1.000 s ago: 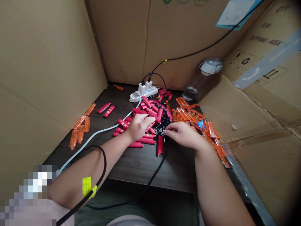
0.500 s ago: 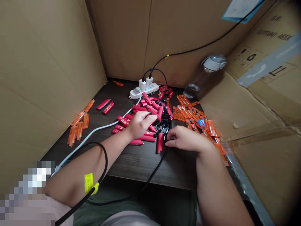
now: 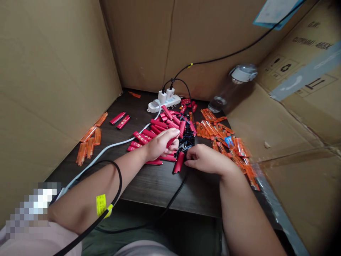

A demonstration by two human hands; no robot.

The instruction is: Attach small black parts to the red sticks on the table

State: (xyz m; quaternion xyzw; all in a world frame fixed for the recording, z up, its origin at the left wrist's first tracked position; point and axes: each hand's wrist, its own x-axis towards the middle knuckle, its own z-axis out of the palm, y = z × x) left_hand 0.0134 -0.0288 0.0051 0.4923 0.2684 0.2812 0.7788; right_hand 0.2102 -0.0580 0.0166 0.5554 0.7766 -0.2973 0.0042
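Curled tighter than in the previous frame, the left hand (image 3: pixel 161 147) now clamps a red lighter (image 3: pixel 170 143) over the pile, while a second red lighter (image 3: pixel 179 162) has tipped, its lower end swung leftward. Left to right on the dark wooden table (image 3: pixel 160 188): translucent orange lighters (image 3: pixel 89 140) beside a cardboard wall (image 3: pixel 53 71); two red lighters (image 3: pixel 119 120) side by side; a white cable (image 3: pixel 117 144); then a loose heap of glossy red lighters (image 3: pixel 160 129) around a tangle of small black parts (image 3: pixel 186 140). The right hand (image 3: pixel 207 160) lies apart from the left but near it, fingertips just beside the tipped lighter; any hold is unclear. Further right spreads a heap of orange lighters (image 3: pixel 215 129). Behind stand a power strip (image 3: pixel 162 105) and a clear water bottle (image 3: pixel 231 89).
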